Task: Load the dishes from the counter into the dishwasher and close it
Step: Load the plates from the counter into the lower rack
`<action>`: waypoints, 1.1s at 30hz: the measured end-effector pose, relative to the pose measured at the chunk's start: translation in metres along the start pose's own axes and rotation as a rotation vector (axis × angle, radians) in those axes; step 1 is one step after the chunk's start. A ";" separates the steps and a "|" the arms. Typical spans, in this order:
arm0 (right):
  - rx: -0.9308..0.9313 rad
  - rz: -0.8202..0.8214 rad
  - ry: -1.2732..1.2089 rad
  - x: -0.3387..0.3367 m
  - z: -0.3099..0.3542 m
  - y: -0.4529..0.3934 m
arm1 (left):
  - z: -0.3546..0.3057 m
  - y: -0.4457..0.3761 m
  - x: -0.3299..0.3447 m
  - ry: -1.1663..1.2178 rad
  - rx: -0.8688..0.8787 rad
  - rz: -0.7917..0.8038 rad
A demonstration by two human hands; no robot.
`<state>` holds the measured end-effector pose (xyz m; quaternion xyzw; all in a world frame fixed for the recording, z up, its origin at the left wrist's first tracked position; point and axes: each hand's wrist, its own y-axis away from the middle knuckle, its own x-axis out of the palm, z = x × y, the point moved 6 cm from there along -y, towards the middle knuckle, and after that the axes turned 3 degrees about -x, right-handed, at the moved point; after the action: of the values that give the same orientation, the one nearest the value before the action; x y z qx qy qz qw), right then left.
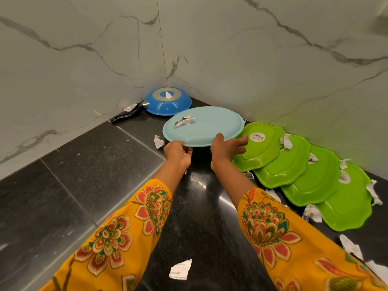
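Over counter [105, 164] — both hands grip blue plate [207, 124] near edge: left hand [178, 153], right hand [225, 149].

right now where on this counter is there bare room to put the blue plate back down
The widest bare stretch of counter lies left of the left hand, bordered by the left wall and the pan. The strip between both sleeves holds only one paper scrap. The right side is crowded: overlapping green plates ringed with scraps.

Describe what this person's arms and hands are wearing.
Both forearms wear loose mustard-yellow fabric sleeves printed with large red, cream and green flowers, ending short of the wrists. The left hand and right hand are bare: no gloves, rings, watch or bracelets show.
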<state>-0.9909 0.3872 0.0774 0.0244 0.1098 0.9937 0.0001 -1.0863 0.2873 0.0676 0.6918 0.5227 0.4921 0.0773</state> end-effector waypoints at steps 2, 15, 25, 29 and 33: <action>0.018 0.016 -0.022 -0.003 -0.001 0.004 | 0.001 0.008 -0.002 0.011 -0.010 0.006; -0.164 0.054 0.000 -0.049 0.045 0.050 | 0.006 0.074 -0.024 0.062 -0.055 0.057; -0.310 0.040 0.019 -0.132 0.068 0.118 | 0.038 0.151 -0.073 -0.004 -0.111 0.128; -0.331 0.003 0.050 -0.175 0.070 0.139 | 0.057 0.185 -0.089 -0.028 -0.134 0.167; -0.335 -0.023 0.022 -0.218 0.068 0.160 | 0.073 0.208 -0.104 -0.066 -0.115 0.182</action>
<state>-0.7695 0.2451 0.1679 0.0121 -0.0572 0.9982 0.0144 -0.8927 0.1424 0.0978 0.7468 0.4256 0.5032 0.0892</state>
